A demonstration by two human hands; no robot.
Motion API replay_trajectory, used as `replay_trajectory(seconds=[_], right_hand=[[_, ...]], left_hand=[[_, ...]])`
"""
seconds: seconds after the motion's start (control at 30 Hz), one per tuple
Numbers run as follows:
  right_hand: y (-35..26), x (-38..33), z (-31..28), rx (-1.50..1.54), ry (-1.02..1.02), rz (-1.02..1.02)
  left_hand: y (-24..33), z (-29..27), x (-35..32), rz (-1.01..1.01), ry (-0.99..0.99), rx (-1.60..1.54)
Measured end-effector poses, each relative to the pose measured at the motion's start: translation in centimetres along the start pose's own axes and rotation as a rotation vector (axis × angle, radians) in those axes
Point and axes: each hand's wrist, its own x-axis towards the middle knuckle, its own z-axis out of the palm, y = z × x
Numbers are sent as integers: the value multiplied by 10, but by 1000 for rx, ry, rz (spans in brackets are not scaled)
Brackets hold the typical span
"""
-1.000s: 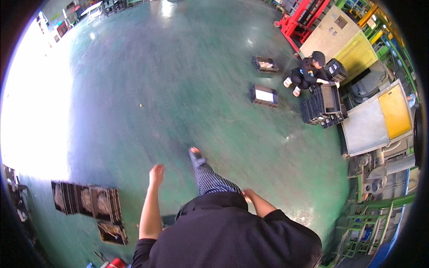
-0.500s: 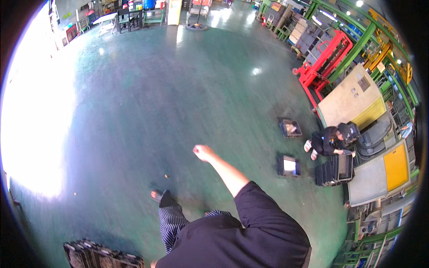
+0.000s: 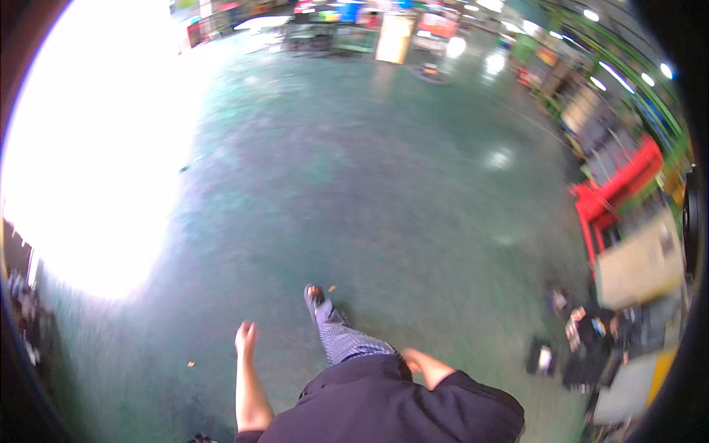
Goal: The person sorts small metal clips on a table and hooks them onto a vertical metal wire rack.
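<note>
My left hand (image 3: 247,340) swings out in front of my body on the left, over the green floor (image 3: 332,199). It looks empty, its thumb and fingers slightly apart, though blur softens them. Close to my right hip is my right hand (image 3: 416,359), partly behind my dark shirt (image 3: 384,406); its fingers are smeared and hidden, so what it holds, if anything, does not show. One foot in a dark sandal (image 3: 314,295) is stepping ahead below striped trousers (image 3: 354,342).
On the right, a co-worker in dark clothes (image 3: 595,327) crouches by dark crates (image 3: 541,357). Beyond stand a beige panel (image 3: 641,262) and a red lifter (image 3: 617,188). A cream board (image 3: 395,38) and tables line the far side. Small scraps (image 3: 191,364) lie on the floor.
My view has swung left, so the co-worker and crates sit farther right. My left hand has come into view; my right hand has dropped back to my side. The dark crate at lower left has nearly left view.
</note>
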Motion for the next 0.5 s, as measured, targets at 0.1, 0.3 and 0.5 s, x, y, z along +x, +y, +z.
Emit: replay_trajectory(seconds=[0.1, 0.3, 0.5], right_hand=[[-175, -125, 12, -701, 53, -394], [-704, 78, -7, -1546, 224, -277], [-1313, 195, 116, -521, 285, -1175]], left_hand=[[93, -70, 177, 113, 102, -293], [-17, -158, 323, -279, 59, 29], [-62, -304, 350, -1054, 348, -130]])
